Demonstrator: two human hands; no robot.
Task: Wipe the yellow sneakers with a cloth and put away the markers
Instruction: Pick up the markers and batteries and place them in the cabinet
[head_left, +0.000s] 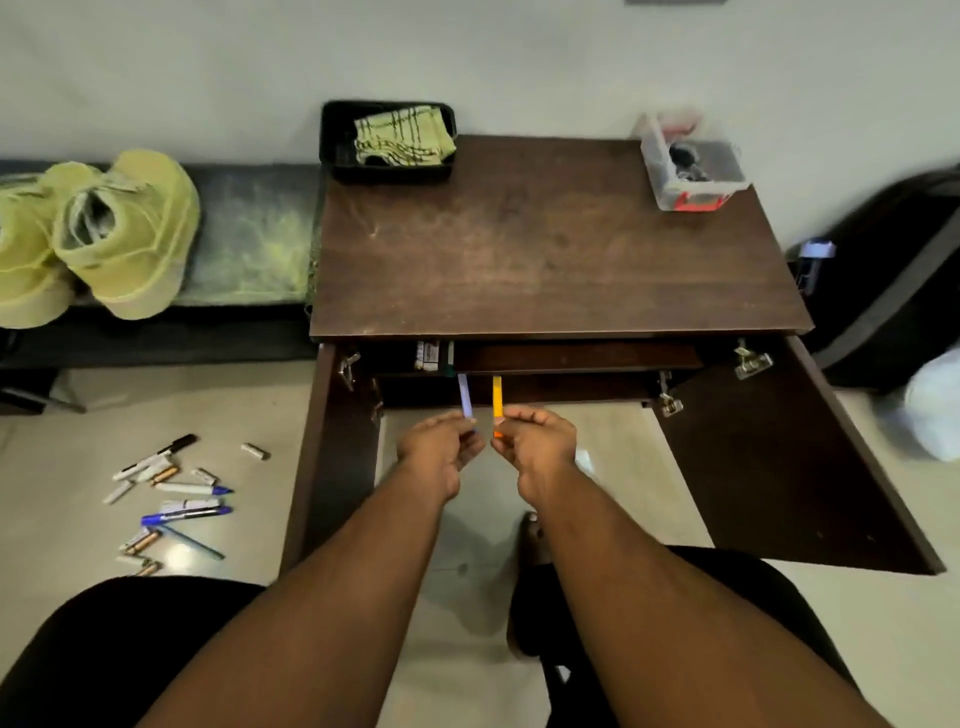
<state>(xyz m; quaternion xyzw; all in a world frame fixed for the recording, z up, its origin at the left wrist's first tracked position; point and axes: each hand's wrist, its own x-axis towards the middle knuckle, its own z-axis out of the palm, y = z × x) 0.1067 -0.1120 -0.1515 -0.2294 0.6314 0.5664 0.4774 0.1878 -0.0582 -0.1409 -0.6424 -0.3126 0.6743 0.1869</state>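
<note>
The left hand (441, 449) pinches a purple marker (465, 397) with its fingers curled around the lower end. The right hand (535, 441) pinches an orange marker (497, 399) the same way. Both markers point up toward the open cabinet (550, 358), right in front of its shelf. The cabinet's two doors (789, 457) hang wide open. More markers (176, 499) lie in a messy pile on the floor (62, 467) to the left, well apart from the hands. The yellow sneakers (104, 234) sit side by side on a dark bench (249, 234) to the left of the cabinet. A green striped cloth (402, 136) lies folded in a black tray (332, 140) at the back corner of the cabinet top. A clear plastic box (688, 166) stands on the other back corner.
</note>
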